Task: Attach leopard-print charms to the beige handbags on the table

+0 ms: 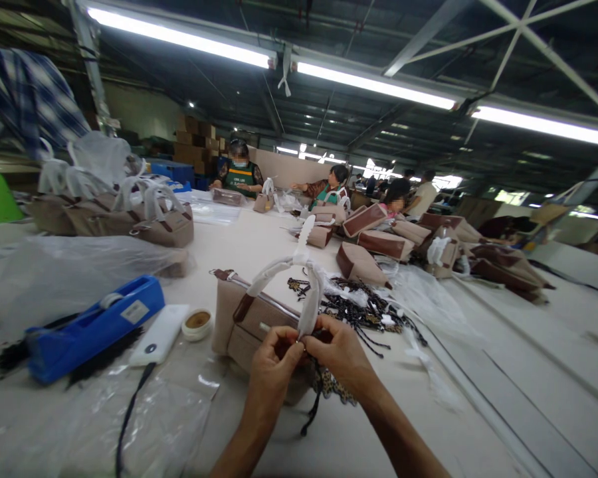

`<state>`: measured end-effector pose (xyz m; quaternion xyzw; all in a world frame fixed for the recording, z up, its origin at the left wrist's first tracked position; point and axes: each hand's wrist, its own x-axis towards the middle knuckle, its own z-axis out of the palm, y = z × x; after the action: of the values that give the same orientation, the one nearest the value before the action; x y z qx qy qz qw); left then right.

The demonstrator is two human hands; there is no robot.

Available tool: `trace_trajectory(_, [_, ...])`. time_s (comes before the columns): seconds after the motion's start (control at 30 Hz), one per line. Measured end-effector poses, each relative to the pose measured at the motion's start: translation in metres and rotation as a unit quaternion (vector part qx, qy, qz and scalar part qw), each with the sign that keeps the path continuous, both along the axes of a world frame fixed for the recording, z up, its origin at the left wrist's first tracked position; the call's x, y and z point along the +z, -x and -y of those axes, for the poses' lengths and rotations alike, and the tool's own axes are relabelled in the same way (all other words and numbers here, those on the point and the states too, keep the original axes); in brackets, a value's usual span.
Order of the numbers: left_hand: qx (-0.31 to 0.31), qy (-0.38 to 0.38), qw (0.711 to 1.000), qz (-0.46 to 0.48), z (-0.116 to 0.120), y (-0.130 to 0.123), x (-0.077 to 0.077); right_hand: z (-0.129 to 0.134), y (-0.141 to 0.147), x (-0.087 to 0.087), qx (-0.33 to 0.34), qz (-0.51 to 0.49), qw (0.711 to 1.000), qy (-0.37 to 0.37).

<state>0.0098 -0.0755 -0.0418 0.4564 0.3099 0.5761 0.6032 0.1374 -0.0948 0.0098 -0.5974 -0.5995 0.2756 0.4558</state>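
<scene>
On the far left, taupe bags (167,229) with wrapped handles stand in a row; nearer lies a blue tape dispenser (99,328), then a white device (165,328) and an open round jar (198,325). Right of these, at the near middle of the table (219,255), is a handbag (229,315). The left hand (275,355) and right hand (341,352) grip it with pinched fingertips at a handle's foot, the exact piece hidden. Black cords (363,305) lie beyond; brown-trimmed bags (386,244) heap far right.
</scene>
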Motion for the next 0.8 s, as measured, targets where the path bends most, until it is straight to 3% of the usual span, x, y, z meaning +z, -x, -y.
trace_trajectory(0.3, [-0.002, -0.002, 0.993, -0.12, -0.008, 0.01, 0.014, -0.002, -0.001, -0.008, -0.011, 0.039, 0.999, -0.027])
trace_trajectory(0.5, [0.009, -0.065, 0.975, -0.212, -0.006, 0.016, 0.026, -0.001, 0.002, -0.006, -0.051, 0.08, 0.994, -0.045])
trace_trajectory(0.63, [-0.018, -0.056, 0.971, -0.231, -0.012, 0.02, 0.026, 0.0, 0.004, -0.005, -0.067, 0.098, 0.992, -0.048])
trace_trajectory(0.8, [0.002, -0.077, 0.945, -0.319, -0.017, 0.021, 0.03, 0.002, 0.004, -0.004, -0.067, 0.101, 0.991, -0.055])
